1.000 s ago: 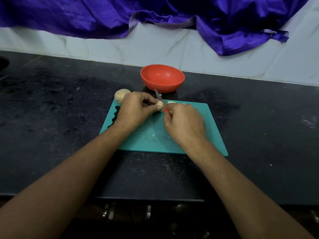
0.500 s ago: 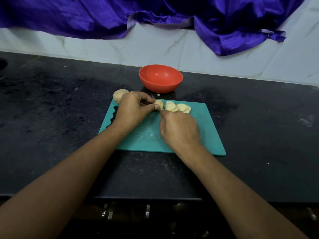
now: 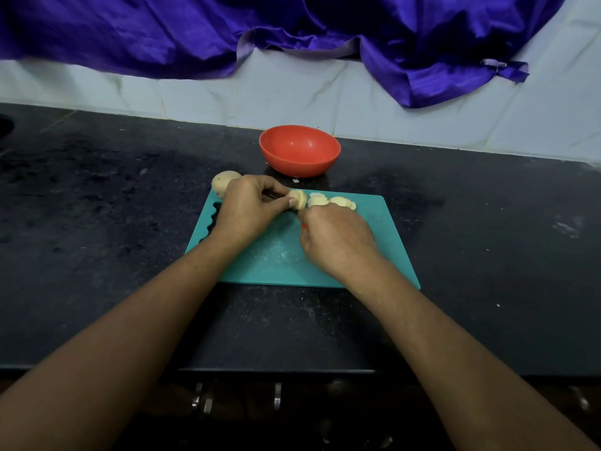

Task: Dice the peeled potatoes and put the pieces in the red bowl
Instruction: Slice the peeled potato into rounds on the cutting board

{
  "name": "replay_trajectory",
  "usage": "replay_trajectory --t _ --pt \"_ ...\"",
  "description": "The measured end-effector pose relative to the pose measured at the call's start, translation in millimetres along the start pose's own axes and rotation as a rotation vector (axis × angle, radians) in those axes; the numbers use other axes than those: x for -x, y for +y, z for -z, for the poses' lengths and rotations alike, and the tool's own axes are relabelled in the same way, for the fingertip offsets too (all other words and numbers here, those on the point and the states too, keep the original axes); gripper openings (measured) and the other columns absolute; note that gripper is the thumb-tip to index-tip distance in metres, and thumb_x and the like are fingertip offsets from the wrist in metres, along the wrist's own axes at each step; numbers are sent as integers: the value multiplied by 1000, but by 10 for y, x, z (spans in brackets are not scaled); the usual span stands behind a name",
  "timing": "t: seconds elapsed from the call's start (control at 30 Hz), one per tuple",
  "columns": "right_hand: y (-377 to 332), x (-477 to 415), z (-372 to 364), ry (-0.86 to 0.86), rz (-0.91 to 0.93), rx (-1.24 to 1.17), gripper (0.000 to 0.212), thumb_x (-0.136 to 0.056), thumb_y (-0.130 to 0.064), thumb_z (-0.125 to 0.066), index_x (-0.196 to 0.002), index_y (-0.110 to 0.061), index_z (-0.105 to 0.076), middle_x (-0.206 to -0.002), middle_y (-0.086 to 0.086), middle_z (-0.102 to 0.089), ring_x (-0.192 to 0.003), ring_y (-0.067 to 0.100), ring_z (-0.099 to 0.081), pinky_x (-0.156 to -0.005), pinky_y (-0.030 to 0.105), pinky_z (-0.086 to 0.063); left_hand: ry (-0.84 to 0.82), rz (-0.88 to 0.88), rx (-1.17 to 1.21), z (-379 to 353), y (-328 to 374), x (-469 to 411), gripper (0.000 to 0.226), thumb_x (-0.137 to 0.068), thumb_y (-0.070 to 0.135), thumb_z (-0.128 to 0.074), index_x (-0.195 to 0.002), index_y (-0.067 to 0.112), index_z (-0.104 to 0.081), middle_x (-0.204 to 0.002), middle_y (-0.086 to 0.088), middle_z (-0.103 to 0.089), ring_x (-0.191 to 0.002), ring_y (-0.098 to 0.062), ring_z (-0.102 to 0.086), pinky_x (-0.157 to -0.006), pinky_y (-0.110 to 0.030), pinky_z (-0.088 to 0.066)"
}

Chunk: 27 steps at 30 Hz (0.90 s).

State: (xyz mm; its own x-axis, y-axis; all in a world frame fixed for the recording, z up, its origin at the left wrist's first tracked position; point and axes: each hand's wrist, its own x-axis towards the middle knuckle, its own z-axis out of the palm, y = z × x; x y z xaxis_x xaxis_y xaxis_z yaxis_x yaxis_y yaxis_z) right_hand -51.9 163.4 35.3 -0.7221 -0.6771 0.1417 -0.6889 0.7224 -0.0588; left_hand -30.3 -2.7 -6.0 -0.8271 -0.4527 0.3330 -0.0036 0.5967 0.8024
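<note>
Potato stub (image 3: 298, 199) sits at the board's (image 3: 383, 242) far edge, cut face turned right toward slices (image 3: 331, 201) fanned left to right. Left hand (image 3: 250, 206) pinches it, thumb against fingers. Right hand (image 3: 338, 242) curls round a red knife handle (image 3: 304, 226), blade hidden. Bowl (image 3: 299, 151) stands just beyond; a whole potato (image 3: 224, 184) lies beside the left hand.

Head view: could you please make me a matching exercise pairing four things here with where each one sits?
1. red bowl
2. whole potato
3. potato slices
4. potato piece

A. pinched by the left hand, beside the right hand gripping a knife
B. lying loose on the teal cutting board
C. on the counter beyond the board
D. beside the board's far left corner

Pairs: 1-C, 2-D, 3-B, 4-A.
</note>
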Motion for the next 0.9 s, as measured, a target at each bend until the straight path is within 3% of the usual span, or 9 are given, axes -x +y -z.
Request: replay_trajectory --t 0.07,0.17,0.2,0.33,0.47,0.57,0.7,0.83,0.9 --pt "59 3 20 -7 -7 -27 29 -102 -24 -52 -127 -25 -66 -90 -2 -47 -84 20 -48 -68 36 -40 -2 2 3 2 3 2 14 -83 26 -86 -93 25 -77 -84 14 -75 -77 1 -71 -79 -22 -59" --pt "171 49 -17 7 -34 -138 33 -103 -31 -51 -132 -33 -66 -107 0 -66 -97 23 -61 -75 37 -50 1 4 8 -3 -1 4 14 -83 27 -86 -94 25 -78 -82 14 -76 -77 2 -71 -80 -23 -60" --pt "215 70 -51 15 -53 -181 33 -103 -32 -52 -132 -34 -66 -103 -2 -69 -96 23 -64 -75 36 -51 2 7 9 -7 -6 4 14 -83 28 -86 -94 25 -78 -81 14 -76 -77 1 -71 -79 -23 -60" --pt "413 84 -199 18 -169 -526 27 -99 -31 -60 -124 -33 -71 -52 -12 -56 -49 7 -57 -55 28 -45 -1 12 -12 -15 -23 -4 15 -83 31 -85 -96 25 -79 -84 14 -76 -78 0 -71 -78 -26 -60" --pt "506 65 -166 35 -229 -889 17 -99 -23 -64 -111 -28 -75 -51 -1 -53 -42 16 -52 -48 35 -51 -4 14 -23 -12 -10 4 17 -84 32 -84 -98 25 -78 -81 15 -75 -77 2 -70 -71 -19 -55" --pt "489 67 -94 100 -168 -828 22 -99 -22 -61 -115 -30 -74 -52 -2 -57 -43 18 -58 -51 47 -58 -7 -11 -51 -13 0 19 18 -84 32 -85 -99 26 -79 -78 18 -72 -76 4 -69 -66 -17 -50" --pt "365 43 -43 187 -122 -570 29 -98 -32 -58 -125 -36 -70 -58 -11 -56 -57 19 -65 -62 43 -60 -20 -30 -43 -4 2 30 19 -84 32 -85 -100 25 -79 -78 17 -73 -76 4 -69 -67 -18 -52" --pt "190 36 -10 262 -79 -317 34 -101 -35 -52 -132 -35 -65 -96 -4 -74 -92 25 -67 -78 41 -56 -16 -33 -21 6 -4 33 16 -84 32 -84 -97 25 -78 -75 18 -72 -74 5 -69 -66 -16 -51" --pt "137 29 -28 276 -70 -233 33 -102 -35 -50 -130 -34 -65 -105 1 -74 -98 29 -67 -76 39 -53 -14 -37 -13 4 -10 28 16 -84 30 -85 -96 23 -77 -77 17 -73 -75 4 -70 -69 -19 -55"
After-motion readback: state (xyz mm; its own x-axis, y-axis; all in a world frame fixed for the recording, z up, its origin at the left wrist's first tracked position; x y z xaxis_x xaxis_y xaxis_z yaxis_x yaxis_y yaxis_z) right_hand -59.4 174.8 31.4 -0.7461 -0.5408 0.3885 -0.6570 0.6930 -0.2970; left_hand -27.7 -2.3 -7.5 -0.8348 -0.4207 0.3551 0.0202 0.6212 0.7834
